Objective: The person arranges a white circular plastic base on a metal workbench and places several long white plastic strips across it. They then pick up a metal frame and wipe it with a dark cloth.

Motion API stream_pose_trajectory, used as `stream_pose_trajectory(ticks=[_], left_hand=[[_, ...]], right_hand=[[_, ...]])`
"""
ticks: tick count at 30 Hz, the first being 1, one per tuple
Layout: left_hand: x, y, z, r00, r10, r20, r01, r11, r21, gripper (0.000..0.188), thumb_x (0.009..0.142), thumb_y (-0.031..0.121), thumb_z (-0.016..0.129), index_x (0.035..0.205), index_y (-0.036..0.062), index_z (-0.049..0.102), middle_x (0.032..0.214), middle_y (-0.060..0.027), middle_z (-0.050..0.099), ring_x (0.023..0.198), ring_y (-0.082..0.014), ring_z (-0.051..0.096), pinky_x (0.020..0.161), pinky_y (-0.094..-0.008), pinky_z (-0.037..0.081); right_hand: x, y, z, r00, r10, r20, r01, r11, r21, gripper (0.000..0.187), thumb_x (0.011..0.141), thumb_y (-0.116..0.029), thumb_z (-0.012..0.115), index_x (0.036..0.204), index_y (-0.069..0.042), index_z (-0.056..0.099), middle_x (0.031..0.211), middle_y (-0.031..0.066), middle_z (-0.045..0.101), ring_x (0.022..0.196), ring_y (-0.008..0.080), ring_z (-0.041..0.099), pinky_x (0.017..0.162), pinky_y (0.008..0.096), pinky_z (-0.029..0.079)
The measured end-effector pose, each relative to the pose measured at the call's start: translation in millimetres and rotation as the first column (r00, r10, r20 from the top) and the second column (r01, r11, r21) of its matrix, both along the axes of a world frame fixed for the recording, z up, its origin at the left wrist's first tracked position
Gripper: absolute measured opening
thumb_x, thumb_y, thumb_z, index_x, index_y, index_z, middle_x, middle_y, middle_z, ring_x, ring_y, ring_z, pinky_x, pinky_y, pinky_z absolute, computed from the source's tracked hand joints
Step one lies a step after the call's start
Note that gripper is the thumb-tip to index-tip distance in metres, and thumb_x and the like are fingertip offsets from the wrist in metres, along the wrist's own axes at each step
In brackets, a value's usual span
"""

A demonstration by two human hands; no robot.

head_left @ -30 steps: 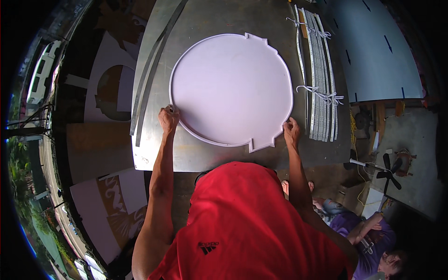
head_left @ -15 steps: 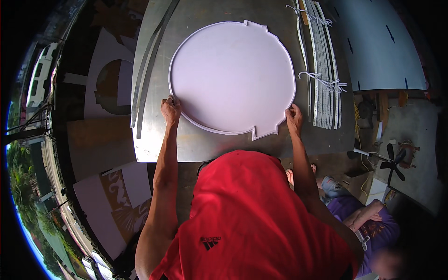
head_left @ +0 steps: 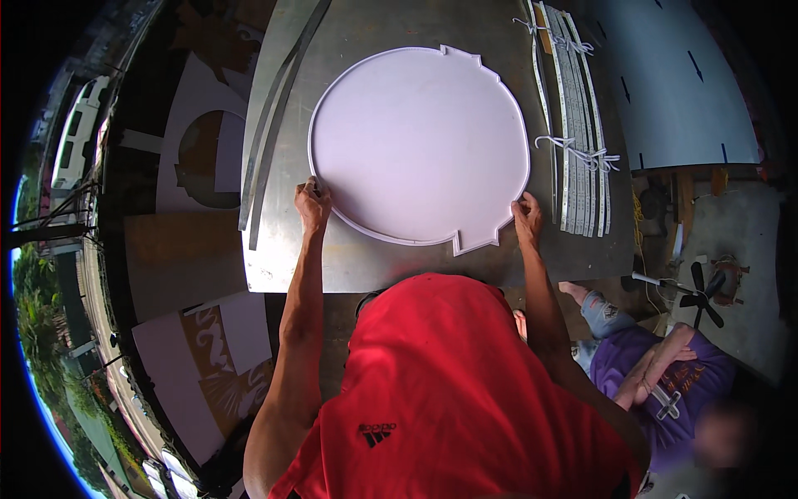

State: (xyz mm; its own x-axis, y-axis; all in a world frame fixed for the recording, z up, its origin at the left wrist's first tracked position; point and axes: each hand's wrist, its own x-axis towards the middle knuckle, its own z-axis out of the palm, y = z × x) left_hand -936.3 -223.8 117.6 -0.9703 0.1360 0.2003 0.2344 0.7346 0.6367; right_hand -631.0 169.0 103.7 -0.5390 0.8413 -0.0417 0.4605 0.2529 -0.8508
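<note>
A large, pale lilac-white round panel (head_left: 420, 145) with a thin raised rim and stepped notches at upper right and lower right lies on a grey metal table (head_left: 374, 270). At the panel's lower left edge, my left hand (head_left: 313, 205) is closed, its fingers pinching the rim. On the opposite side, my right hand (head_left: 527, 218) grips the rim just above the lower notch, thumb and fingers together. Both forearms reach up from below, either side of the red shirt.
Dark flat strips (head_left: 278, 116) lie along the table's left side. Bundled white strips (head_left: 582, 141), tied with cord, lie on its right. Beyond is a pale blue sheet (head_left: 677, 91). A person in a purple shirt (head_left: 657, 374) sits at lower right, near a fan (head_left: 702, 293). Cut-out boards (head_left: 199, 349) stand left.
The whole view has shifted slightly, the table and panel appearing a little lower and to the right. Both hands keep their hold on the rim. The person in purple shows more fully.
</note>
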Motion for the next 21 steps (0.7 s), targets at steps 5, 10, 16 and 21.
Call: stream_pose_trajectory(ticks=[5, 10, 16, 21], left_hand=[[0.8, 4.4, -1.4, 0.996, -0.007, 0.093, -0.001, 0.996, 0.091, 0.039, 0.08, 0.009, 0.068, 0.115, -0.0057, 0.064, 0.091, -0.0151, 0.058, 0.078, -0.0267, 0.06, 0.073, -0.035, 0.05], [2.3, -2.4, -16.3, 0.999, -0.021, 0.037, 0.02, 0.999, 0.05, 0.048, 0.078, 0.011, 0.071, 0.123, -0.0029, 0.061, 0.096, -0.0175, 0.058, 0.082, -0.03, 0.06, 0.076, -0.0378, 0.05], [13.8, -2.7, -15.4, 0.999, -0.037, 0.014, 0.036, 0.994, 0.108, 0.054, 0.082, 0.013, 0.069, 0.132, -0.0007, 0.053, 0.1, -0.0176, 0.057, 0.089, -0.0324, 0.058, 0.078, -0.0395, 0.048], [30.3, -2.0, -12.6, 0.984, -0.093, -0.149, 0.096, 0.995, 0.014, 0.06, 0.087, 0.023, 0.066, 0.137, -0.0026, 0.047, 0.118, -0.022, 0.056, 0.107, -0.0373, 0.052, 0.093, -0.0447, 0.042]], right_hand=[[9.6, 10.1, -17.9, 0.999, -0.028, 0.021, 0.028, 0.999, 0.029, 0.047, 0.082, -0.019, 0.071, 0.124, -0.003, 0.058, 0.086, 0.0083, 0.064, 0.078, 0.0184, 0.06, 0.074, 0.0345, 0.051], [11.9, 11.2, -18.1, 0.998, -0.061, 0.012, 0.061, 0.998, -0.029, 0.046, 0.083, -0.022, 0.071, 0.123, -0.003, 0.059, 0.089, 0.0095, 0.067, 0.083, 0.0217, 0.064, 0.076, 0.0369, 0.052], [7.6, 19.8, -24.8, 1.0, -0.028, -0.012, 0.028, 1.0, 0.006, 0.047, 0.083, -0.024, 0.072, 0.123, -0.003, 0.059, 0.091, 0.0104, 0.068, 0.085, 0.0237, 0.065, 0.078, 0.0366, 0.051], [12.9, 10.5, -23.8, 0.999, -0.036, -0.001, 0.036, 0.998, -0.046, 0.044, 0.082, -0.017, 0.072, 0.122, -0.005, 0.057, 0.087, 0.0087, 0.067, 0.08, 0.0216, 0.064, 0.074, 0.0357, 0.052]])
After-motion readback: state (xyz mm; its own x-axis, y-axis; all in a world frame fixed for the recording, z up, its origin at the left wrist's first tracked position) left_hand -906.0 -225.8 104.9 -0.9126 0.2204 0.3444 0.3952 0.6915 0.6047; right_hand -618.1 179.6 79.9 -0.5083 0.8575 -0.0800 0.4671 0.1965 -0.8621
